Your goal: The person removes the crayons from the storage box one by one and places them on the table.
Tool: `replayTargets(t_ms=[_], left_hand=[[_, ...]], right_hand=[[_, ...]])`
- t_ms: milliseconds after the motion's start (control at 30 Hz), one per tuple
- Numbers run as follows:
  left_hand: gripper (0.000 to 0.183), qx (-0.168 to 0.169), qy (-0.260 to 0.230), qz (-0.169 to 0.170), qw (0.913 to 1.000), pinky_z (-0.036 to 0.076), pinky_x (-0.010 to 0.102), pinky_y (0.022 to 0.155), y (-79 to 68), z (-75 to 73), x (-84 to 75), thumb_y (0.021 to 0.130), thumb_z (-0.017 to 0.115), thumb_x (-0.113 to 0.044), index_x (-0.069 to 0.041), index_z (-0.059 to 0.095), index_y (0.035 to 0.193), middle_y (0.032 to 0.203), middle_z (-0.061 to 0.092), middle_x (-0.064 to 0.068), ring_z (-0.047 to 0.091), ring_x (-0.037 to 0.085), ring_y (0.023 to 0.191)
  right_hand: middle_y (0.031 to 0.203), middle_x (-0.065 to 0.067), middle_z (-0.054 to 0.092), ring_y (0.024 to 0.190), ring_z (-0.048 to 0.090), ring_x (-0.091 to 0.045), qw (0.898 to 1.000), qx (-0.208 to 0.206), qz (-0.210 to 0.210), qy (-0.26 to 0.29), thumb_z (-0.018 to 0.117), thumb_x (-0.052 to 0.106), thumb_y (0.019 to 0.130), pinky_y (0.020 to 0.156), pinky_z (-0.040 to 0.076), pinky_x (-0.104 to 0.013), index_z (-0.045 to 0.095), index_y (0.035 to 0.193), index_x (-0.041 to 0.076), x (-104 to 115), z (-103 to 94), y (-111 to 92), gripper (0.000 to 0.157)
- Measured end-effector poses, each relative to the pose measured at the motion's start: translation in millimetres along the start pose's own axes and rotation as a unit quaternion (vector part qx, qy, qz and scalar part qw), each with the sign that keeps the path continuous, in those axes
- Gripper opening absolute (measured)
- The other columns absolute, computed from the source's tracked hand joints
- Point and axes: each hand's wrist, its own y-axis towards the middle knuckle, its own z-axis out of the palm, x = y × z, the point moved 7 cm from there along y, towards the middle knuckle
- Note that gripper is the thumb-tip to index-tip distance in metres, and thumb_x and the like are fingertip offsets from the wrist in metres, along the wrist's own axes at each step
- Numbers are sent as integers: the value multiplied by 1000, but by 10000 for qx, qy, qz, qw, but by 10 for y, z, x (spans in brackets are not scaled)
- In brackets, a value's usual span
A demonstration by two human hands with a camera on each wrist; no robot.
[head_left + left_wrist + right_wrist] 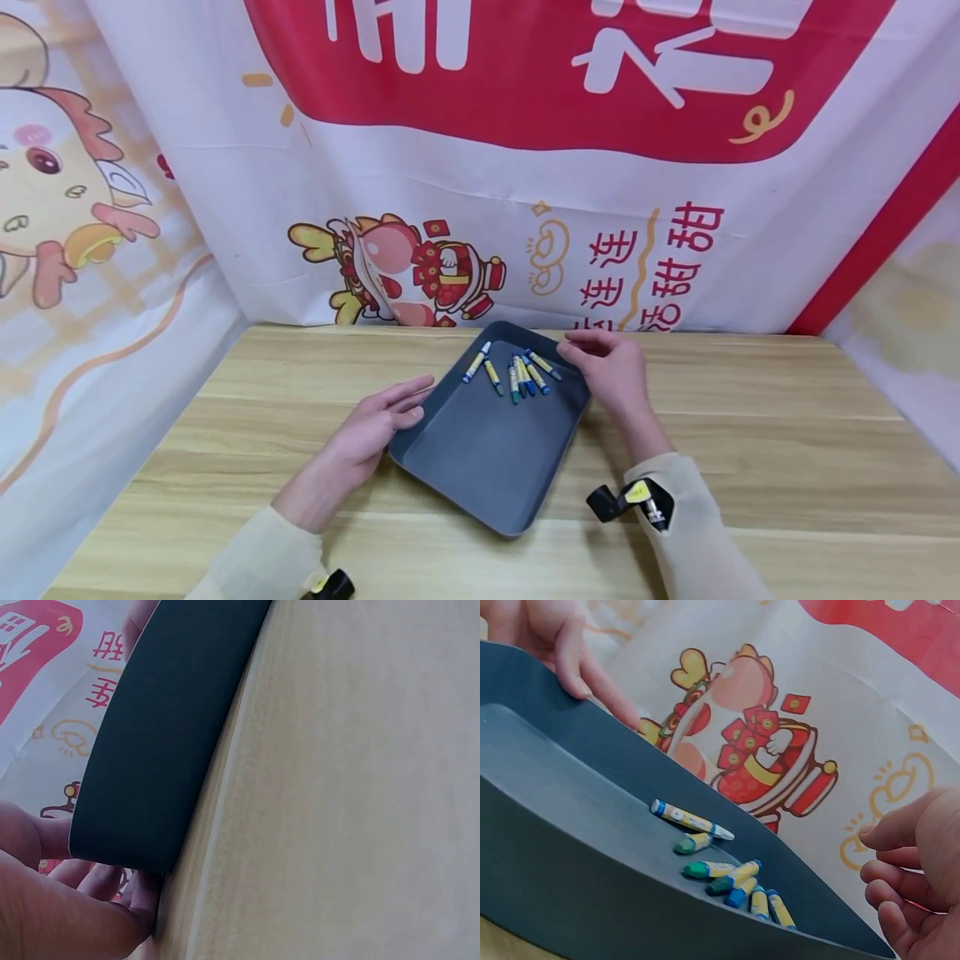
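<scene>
A dark grey rectangular tray [480,450] lies at an angle on the wooden table. Several crayons [720,870] in yellow and blue wrappers, with green, blue and white tips, lie loose toward its far end. My left hand [382,421] grips the tray's left side, its thumb at the rim; in the left wrist view, fingers [97,881] reach under the tray's edge. By the far right corner is my right hand [611,371], its fingers loosely curled with nothing between them. In the right wrist view, its fingertips [892,919] are just off the corner of the rim.
The wooden table [750,450] extends to both sides of the tray. Behind it hangs a white and red printed cloth [465,183], close to the tray's far end. Another printed cloth [150,250] hangs along the left side.
</scene>
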Motion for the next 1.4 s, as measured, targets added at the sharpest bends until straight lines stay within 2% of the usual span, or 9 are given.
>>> replayTargets(t_ms=[400,733,1100,1400], left_hand=[[52,-30,-24,-11,10000,34,51,129,-2,6,-3,108,53,-7,-18,51,159,166,49,9,46,32,155],[52,-5,-30,-12,10000,34,51,130,-11,6,-7,108,53,-7,-18,50,159,166,49,9,46,32,155],[52,-29,-9,-28,10000,33,51,130,-19,6,-12,108,53,-8,-18,51,159,166,49,9,46,32,155],[51,-39,26,-33,10000,32,52,130,-27,3,-6,108,53,-9,-19,51,159,166,49,9,45,32,155]], right_hand=[[117,-10,77,104,68,-24,9979,431,-213,-436,79,24,97,83,55,-30,78,126,12,153,291,-6,31],[115,-8,77,103,66,-25,9962,707,34,-504,80,22,96,88,54,-36,78,125,12,122,519,40,31],[114,-8,78,103,69,-26,9935,726,257,-839,82,23,94,92,56,-41,78,123,13,23,581,53,31],[112,-8,79,101,70,-25,9902,800,215,-1121,83,22,93,93,58,-42,78,124,12,25,606,48,32]])
